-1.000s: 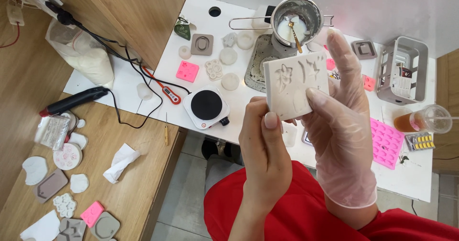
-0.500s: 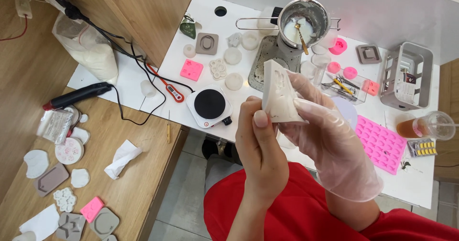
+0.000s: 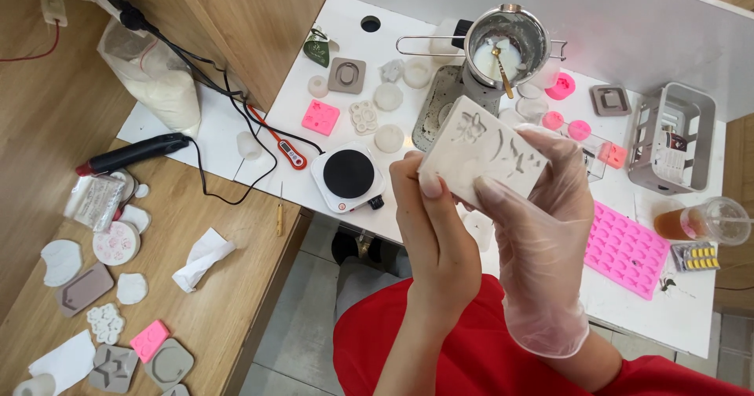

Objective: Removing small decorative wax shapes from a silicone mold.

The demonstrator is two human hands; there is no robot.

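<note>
I hold a pale grey rectangular silicone mould [image 3: 481, 151] with flower and leaf shaped cavities in front of me, above the white table [image 3: 345, 31]. My bare left hand [image 3: 433, 235] grips its near left edge with the thumb on top. My right hand [image 3: 543, 231], in a clear glove, holds the mould's right side, fingers wrapped behind and thumb across the front edge. The cavity face is turned up toward me.
On the white table stand a metal pot with white liquid and a spoon [image 3: 506, 47], a small black hot plate [image 3: 348, 175], a pink mould tray [image 3: 624, 248], a grey basket [image 3: 671, 137], a drink cup [image 3: 699, 222] and small casts. The wooden bench [image 3: 196, 231] holds more moulds and tissue.
The mould went from facing me to edge-on, and now lies tilted with its cavity face up again. Both hands kept their grip and dropped slightly lower.
</note>
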